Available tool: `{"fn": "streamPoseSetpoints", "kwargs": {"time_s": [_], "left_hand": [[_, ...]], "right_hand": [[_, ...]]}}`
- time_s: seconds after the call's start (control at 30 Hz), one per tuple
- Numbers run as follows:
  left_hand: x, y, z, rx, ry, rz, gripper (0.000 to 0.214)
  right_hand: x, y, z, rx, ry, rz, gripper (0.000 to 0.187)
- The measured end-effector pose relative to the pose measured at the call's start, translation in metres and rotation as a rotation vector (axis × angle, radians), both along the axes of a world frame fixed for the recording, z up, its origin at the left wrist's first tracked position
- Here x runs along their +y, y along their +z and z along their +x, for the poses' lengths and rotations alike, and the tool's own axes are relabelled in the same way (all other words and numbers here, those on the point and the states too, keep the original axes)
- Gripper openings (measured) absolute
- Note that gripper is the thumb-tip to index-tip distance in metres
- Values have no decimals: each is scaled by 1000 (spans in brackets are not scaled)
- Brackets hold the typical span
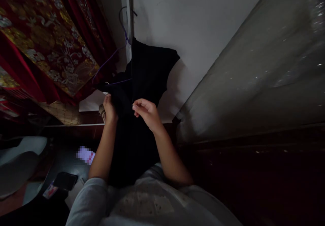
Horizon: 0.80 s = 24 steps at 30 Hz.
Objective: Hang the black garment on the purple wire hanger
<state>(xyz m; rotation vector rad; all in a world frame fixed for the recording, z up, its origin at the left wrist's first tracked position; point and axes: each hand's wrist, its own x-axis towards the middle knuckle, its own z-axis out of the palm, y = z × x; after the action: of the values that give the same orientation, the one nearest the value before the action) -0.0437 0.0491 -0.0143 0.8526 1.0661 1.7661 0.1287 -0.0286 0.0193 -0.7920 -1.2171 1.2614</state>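
A black garment (144,80) hangs on a purple wire hanger (111,58) hooked on a white door frame (127,19). My left hand (109,110) is closed on the garment's left edge, just below the hanger's lower bar. My right hand (146,112) rests against the front of the garment near its middle, with fingers curled and pinched on the dark cloth. The garment's lower part falls between my forearms and is hard to make out in the dark.
A red curtain with gold floral pattern (43,36) hangs at the left. A white wall (198,26) is behind the garment, a grey shiny surface (266,77) at the right. A dark phone (64,180) and small papers (50,190) lie lower left.
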Motion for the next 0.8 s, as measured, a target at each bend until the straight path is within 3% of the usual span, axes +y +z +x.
{"fn": "streamPoseSetpoints", "kwargs": {"time_s": [0.13, 0.2, 0.33, 0.43, 0.53, 0.6, 0.67, 0.73, 0.8], "left_hand": [[-11, 4, -7, 333, -142, -24, 17], [-15, 10, -1, 380, -178, 0, 19], [-24, 31, 24, 234, -233, 200, 25], [-40, 53, 39, 295, -321, 340, 29], [-59, 75, 46, 499, -473, 472, 29], [-66, 85, 49, 662, -549, 566, 27], [-66, 89, 50, 752, -532, 637, 27], [-58, 88, 50, 720, -454, 671, 32], [-49, 82, 48, 670, -442, 664, 40]], "right_hand": [[-3, -7, 2, 11, 112, -73, 27], [0, -13, 4, -4, 109, -82, 26], [8, -26, 15, -45, -155, -9, 22], [5, -28, 23, -103, -327, 178, 49], [-1, -22, 20, -195, -251, 272, 69], [-5, -17, 14, -213, -215, 243, 56], [-8, -13, 10, -186, -265, 201, 34], [-12, -8, 10, -173, -315, 175, 23], [-18, 0, 16, -220, -250, 168, 21]]}}
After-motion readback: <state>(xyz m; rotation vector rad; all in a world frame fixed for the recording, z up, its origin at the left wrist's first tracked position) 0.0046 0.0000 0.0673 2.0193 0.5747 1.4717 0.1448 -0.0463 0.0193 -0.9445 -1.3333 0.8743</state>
